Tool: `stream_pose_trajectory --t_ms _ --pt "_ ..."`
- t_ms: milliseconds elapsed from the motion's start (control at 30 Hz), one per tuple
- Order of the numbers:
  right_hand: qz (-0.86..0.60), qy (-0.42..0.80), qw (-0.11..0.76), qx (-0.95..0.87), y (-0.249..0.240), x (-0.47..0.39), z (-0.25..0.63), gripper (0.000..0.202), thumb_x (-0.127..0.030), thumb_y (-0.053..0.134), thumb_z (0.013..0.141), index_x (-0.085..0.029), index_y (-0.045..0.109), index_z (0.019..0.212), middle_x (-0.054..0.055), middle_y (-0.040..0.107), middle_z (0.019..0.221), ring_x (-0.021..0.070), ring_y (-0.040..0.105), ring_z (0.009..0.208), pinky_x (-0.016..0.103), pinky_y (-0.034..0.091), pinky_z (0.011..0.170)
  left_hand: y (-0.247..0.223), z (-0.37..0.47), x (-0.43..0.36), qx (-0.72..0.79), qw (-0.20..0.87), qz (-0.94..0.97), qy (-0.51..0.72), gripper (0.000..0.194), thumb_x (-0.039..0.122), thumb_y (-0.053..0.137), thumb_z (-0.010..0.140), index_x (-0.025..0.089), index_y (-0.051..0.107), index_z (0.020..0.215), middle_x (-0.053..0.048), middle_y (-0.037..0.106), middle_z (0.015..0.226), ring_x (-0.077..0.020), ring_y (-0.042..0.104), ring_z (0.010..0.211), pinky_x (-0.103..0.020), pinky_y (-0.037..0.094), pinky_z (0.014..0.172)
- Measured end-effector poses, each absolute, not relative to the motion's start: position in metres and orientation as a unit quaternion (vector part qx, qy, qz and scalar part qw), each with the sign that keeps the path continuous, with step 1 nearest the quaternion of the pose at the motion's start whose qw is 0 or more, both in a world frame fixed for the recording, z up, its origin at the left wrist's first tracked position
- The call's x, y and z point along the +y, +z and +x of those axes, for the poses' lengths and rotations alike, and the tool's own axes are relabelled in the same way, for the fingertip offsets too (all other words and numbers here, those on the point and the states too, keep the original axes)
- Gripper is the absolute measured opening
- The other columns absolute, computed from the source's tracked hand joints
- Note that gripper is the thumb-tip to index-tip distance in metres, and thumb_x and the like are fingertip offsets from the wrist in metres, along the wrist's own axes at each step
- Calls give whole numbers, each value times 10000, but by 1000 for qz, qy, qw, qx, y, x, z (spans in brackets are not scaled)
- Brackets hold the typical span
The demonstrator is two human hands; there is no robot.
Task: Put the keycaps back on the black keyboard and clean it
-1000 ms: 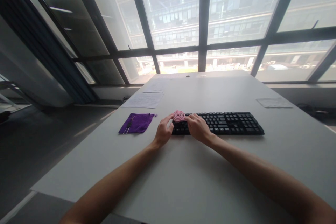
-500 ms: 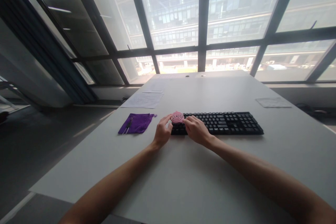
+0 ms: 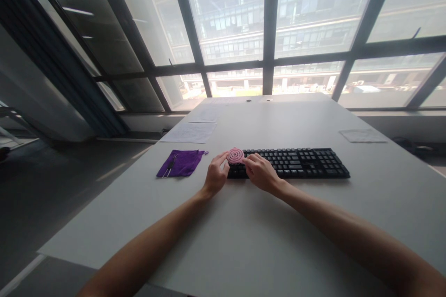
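A pink round piece with a spiral of rings (image 3: 236, 156) is held over the left end of a black keyboard (image 3: 296, 165). My left hand (image 3: 216, 175) grips its left side between thumb and fingers. On its right side, my right hand (image 3: 259, 171) pinches the edge, with the fingers curled. The keyboard lies flat on the white table, and its left end is partly hidden by the pink piece and both hands. Bristles or teeth show under the pink piece's near edge.
Left of my hands lies a purple cloth pouch (image 3: 183, 163) with a thin dark tool (image 3: 170, 165) on it. Paper sheets (image 3: 190, 132) rest farther back on the white table (image 3: 223, 236). A flat translucent sheet (image 3: 362, 136) is at the right.
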State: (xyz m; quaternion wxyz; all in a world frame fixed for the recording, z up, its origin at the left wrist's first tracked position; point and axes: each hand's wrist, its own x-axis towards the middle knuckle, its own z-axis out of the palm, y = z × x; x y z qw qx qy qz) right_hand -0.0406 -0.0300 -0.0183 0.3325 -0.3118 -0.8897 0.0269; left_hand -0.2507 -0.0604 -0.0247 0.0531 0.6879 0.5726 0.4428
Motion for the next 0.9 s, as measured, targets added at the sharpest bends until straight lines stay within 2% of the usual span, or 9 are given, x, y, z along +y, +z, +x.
stream_pose_trajectory --t_ms 467,700,900 --pt "-292 35 365 -883 -17 -30 -40 269 -109 494 961 -193 663 1152 87 660 1010 204 566 962 311 477 844 -24 -250 -64 570 46 688 446 448 193 509 880 176 674 1295 -110 653 1351 -266 581 1285 -479 425 1158" --pt "-299 37 352 -886 -19 -30 -39 278 -115 501 954 -195 657 1170 85 657 1009 205 569 965 311 477 842 -23 -249 -64 568 52 692 442 445 199 517 879 184 677 1294 -100 661 1341 -272 580 1288 -485 427 1156" --pt "-301 39 355 -884 -20 -30 -39 297 -107 514 937 -208 664 1172 72 638 1012 189 578 929 289 472 822 -21 -248 -66 568 53 705 421 460 216 523 882 144 661 1315 -132 645 1359 -285 571 1295 -487 426 1155"
